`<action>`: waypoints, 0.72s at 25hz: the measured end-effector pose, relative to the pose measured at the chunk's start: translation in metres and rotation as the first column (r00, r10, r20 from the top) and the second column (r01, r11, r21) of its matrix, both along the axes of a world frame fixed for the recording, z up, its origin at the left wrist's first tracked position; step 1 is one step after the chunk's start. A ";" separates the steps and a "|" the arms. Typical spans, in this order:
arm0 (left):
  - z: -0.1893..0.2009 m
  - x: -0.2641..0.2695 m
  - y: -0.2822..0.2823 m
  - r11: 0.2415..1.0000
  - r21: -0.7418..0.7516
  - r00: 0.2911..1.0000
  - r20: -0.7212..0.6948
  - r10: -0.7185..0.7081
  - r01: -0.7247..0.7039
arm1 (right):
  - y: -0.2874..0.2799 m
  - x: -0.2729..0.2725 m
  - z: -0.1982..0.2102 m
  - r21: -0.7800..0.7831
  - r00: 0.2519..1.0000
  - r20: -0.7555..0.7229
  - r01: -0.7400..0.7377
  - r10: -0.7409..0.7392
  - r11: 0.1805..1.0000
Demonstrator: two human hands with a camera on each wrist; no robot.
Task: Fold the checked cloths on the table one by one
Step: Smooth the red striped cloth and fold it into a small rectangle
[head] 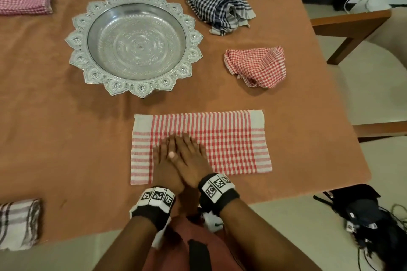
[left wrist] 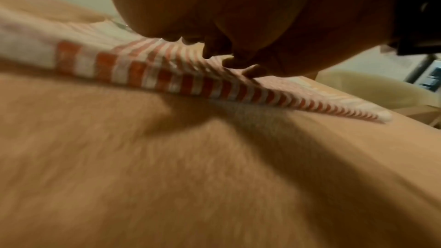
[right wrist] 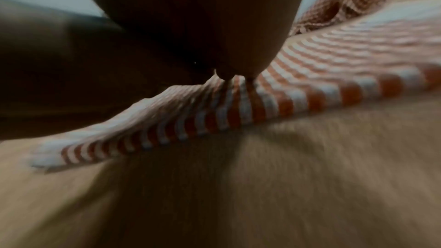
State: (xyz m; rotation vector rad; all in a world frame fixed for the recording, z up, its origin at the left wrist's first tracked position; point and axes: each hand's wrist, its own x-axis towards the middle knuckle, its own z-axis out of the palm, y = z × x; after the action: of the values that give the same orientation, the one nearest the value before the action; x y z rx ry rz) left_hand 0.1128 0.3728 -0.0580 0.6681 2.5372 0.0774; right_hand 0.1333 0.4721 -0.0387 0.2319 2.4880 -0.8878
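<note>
Flat red-checked cloth (head: 229, 145), table's near edge

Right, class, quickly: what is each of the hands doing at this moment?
Left hand: open, fingers flat, pressing on the red checked cloth.
Right hand: open, flat on the same cloth, partly overlapping the left hand.

A red-and-white checked cloth (head: 220, 138) lies flat on the worktop (head: 66, 138), near its front edge. The left hand (head: 164, 160) and right hand (head: 190, 158) press on it side by side, fingers straight. Beyond it stands a silver tray (head: 134, 44), with 2 crumpled cloths to its right.
</note>
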 end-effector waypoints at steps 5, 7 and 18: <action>-0.024 0.008 -0.021 0.999 0.036 1.000 -0.012 0.005 -0.005 | 0.002 0.021 -0.024 0.182 0.991 -0.026 -0.123 0.129 0.976; -0.025 0.007 -0.022 0.992 0.110 0.996 -0.065 0.063 -0.055 | 0.014 0.027 -0.025 0.249 0.995 -0.016 -0.093 0.100 0.964; -0.033 0.000 -0.065 0.983 0.074 0.958 -0.221 0.181 -0.169 | 0.140 0.089 -0.029 0.489 0.979 0.071 0.133 -0.191 0.862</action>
State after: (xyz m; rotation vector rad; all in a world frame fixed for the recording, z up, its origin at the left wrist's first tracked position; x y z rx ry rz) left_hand 0.1131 0.3074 -0.0911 0.4942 2.8206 0.1390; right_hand 0.2220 0.6116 -0.0676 0.6498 2.5645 -0.2795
